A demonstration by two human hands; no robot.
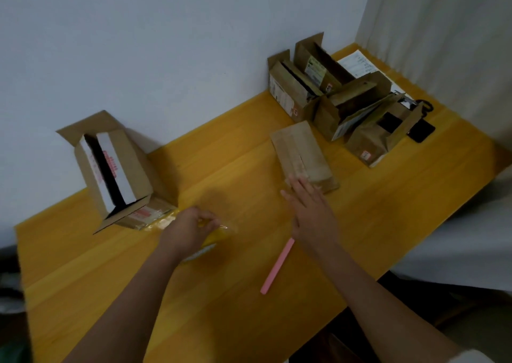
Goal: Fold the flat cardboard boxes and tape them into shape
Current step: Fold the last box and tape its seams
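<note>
A closed brown cardboard box [302,154] lies on the yellow table [388,196] near the middle. My right hand [313,213] stretches toward its near end with straight fingers, fingertips at the box's edge. My left hand [188,228] pinches a roll of clear tape [213,238] just above the table; the roll is blurred. A folded box with white flaps and red print [110,171] stands open at the left against the wall. A pink utility knife [277,265] lies under my right wrist.
Several open folded boxes [340,99] cluster at the back right with a sheet of paper [357,63] and a dark phone [421,131]. A taped flat piece [146,215] lies by the left box. The wall runs behind; the table's edge is near right.
</note>
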